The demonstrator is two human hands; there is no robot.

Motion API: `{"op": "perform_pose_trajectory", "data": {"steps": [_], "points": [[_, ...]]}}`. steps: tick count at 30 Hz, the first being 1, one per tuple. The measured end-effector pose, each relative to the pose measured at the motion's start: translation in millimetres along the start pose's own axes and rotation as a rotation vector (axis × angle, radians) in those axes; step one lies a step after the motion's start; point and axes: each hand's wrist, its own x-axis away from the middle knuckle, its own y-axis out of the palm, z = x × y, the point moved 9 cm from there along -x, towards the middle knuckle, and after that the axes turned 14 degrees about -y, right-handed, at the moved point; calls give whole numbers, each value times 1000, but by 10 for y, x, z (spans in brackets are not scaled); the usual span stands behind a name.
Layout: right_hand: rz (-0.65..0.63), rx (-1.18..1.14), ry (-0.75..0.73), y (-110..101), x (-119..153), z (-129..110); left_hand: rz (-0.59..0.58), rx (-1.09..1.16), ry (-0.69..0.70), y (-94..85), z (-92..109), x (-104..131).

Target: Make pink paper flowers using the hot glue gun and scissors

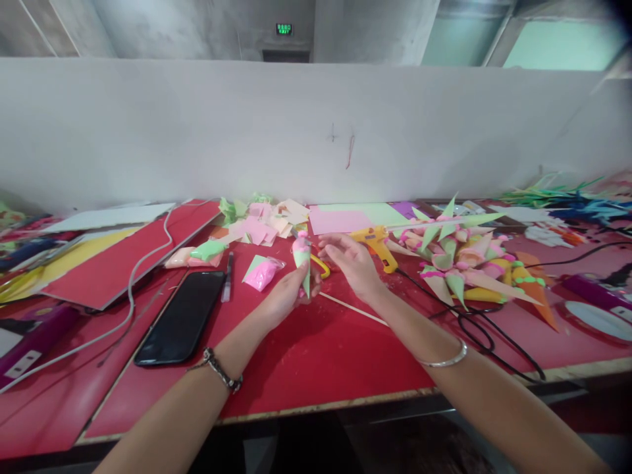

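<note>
My left hand (285, 295) is closed around a small pale green paper cone (302, 260) with a pink, rounded top, held upright above the red table. To the right of the cone, my right hand (353, 260) has its fingers apart and slightly bent, with nothing visible in them. A yellow loop handle (322, 266), partly hidden, lies between the two hands. Just beyond my right hand is a yellow glue gun (378, 247) with a black cord. A thin pale stick (353, 308) lies under my hands.
Finished-looking paper cones (459, 253) are heaped at the right. On the left are a black phone (182, 318), a pen (228, 276) and a pink packet (264, 272). Paper pieces (257, 224) lie behind. A white partition (222, 131) borders the table's back.
</note>
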Motion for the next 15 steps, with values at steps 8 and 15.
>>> {"op": "perform_pose_trajectory", "data": {"steps": [8, 15], "points": [[-427, 464, -270, 407, 162, -233, 222, 342, 65, -306, 52, 24], [-388, 546, -258, 460, 204, -186, 177, 487, 48, -287, 18, -4]]}}
